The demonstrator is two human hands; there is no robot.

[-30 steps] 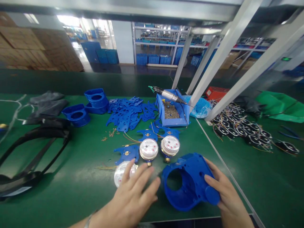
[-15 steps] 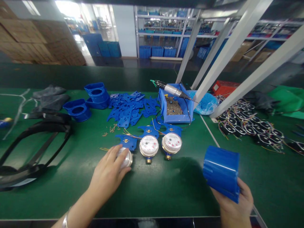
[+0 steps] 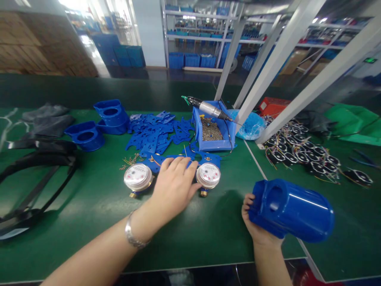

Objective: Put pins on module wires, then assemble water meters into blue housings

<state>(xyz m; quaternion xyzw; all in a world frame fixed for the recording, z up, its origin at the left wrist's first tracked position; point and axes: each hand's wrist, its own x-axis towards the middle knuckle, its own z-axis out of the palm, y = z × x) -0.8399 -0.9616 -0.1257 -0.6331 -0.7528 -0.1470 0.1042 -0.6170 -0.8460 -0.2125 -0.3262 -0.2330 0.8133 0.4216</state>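
My left hand [image 3: 175,183] reaches out over the green mat [image 3: 89,206], its fingers curved down over the middle of three water meters, which the palm hides. A white-faced meter [image 3: 137,177] lies just left of that hand and another meter [image 3: 208,175] just right of it, by the thumb. Near the front edge my right hand [image 3: 256,228] grips a large blue plastic housing [image 3: 293,210], held above the mat on its side with a round hole facing up.
Behind the meters are a blue bin of screws [image 3: 212,135] with an electric screwdriver [image 3: 208,108] across it, a pile of flat blue plates [image 3: 154,133] and more blue housings [image 3: 111,113]. Black straps [image 3: 35,167] lie left; black wired parts [image 3: 300,155] lie right, beyond white frame posts [image 3: 268,79].
My left hand left the leftmost meter, now face up, and moved right onto the middle one. My right hand turned the blue housing onto its side and lowered it.
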